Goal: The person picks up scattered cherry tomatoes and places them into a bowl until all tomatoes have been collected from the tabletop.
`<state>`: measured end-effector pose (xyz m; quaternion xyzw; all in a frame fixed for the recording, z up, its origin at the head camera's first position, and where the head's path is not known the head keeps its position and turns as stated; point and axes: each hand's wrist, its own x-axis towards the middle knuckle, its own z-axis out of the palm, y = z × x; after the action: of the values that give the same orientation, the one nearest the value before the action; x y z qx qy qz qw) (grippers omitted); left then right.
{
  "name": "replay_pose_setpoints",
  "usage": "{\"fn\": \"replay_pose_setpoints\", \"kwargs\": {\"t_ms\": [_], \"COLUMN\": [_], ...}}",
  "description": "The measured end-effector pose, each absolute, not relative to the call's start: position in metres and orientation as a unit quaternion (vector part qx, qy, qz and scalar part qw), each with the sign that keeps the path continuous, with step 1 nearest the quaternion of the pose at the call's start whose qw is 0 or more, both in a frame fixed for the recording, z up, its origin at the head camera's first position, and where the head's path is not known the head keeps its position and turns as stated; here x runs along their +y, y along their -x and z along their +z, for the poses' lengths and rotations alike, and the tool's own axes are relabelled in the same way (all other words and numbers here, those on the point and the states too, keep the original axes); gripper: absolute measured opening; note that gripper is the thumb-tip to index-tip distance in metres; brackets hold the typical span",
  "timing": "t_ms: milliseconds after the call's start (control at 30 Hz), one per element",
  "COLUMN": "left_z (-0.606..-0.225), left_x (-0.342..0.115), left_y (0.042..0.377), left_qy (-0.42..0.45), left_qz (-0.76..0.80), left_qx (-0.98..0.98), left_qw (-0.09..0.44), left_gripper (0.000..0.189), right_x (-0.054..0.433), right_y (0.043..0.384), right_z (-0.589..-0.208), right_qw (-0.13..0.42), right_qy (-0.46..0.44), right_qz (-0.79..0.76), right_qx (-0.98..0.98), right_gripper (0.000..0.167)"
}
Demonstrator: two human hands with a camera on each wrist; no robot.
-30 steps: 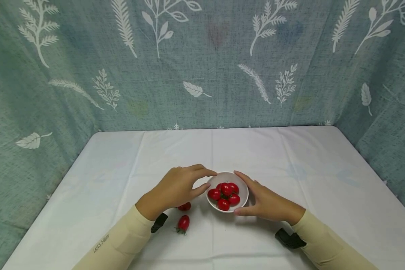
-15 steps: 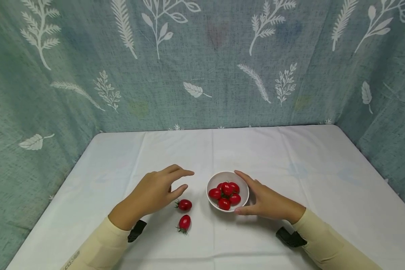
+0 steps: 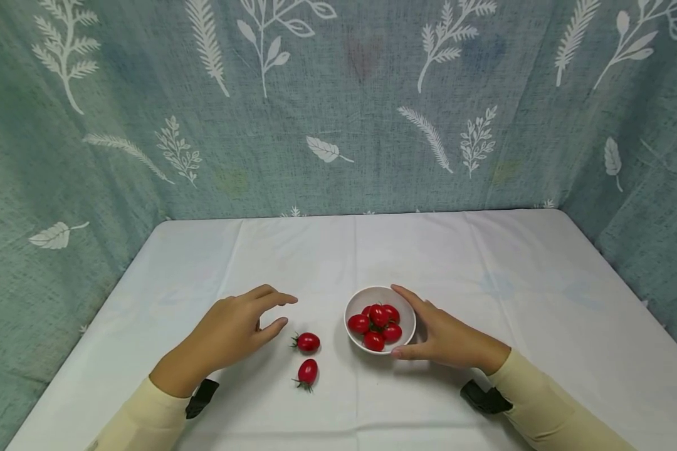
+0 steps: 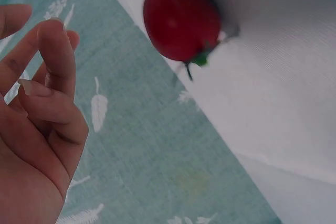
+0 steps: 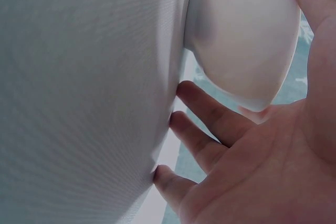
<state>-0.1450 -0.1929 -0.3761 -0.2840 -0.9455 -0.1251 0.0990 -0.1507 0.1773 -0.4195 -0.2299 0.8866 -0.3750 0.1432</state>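
A white bowl (image 3: 379, 295) stands on the table with several red cherry tomatoes (image 3: 378, 314) inside. My right hand (image 3: 451, 335) holds the bowl's right side between thumb and index finger; in the right wrist view the bowl's outer wall (image 5: 247, 35) lies against them, while the other fingertips rest on the cloth. My left hand (image 3: 231, 326) is held left of two loose cherry tomatoes, fingers loosely bent and holding nothing. The farther loose tomato (image 3: 308, 342) lies on its side; the nearer one (image 3: 308, 371) has its green stem toward me. One tomato (image 4: 181, 20) appears beside the left fingers in the left wrist view.
A white cloth (image 3: 293, 250) with fold lines covers the table. Green-blue curtains (image 3: 338, 119) with white leaf prints hang behind and at both sides. Each wrist carries a dark strap-mounted device, such as the black one (image 3: 485, 398) on the right.
My left hand has moved left, away from the bowl rim, uncovering the farther loose tomato. The right hand and the bowl have stayed in place.
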Motion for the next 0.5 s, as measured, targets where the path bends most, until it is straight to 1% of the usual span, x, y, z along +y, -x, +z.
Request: {"fn": "replay_pose_setpoints", "kwargs": {"t_ms": [500], "left_z": [-0.38], "left_x": [-0.217], "left_y": [0.135], "left_qy": [0.239], "left_qz": [-0.109], "left_qx": [-0.964], "left_qw": [0.034], "left_gripper": [0.037], "right_x": [0.177], "right_y": [0.151], "right_z": [-0.422], "right_qw": [0.126], "right_qy": [0.253], "right_qz": [-0.371], "right_qx": [0.884], "right_gripper": [0.109]}}
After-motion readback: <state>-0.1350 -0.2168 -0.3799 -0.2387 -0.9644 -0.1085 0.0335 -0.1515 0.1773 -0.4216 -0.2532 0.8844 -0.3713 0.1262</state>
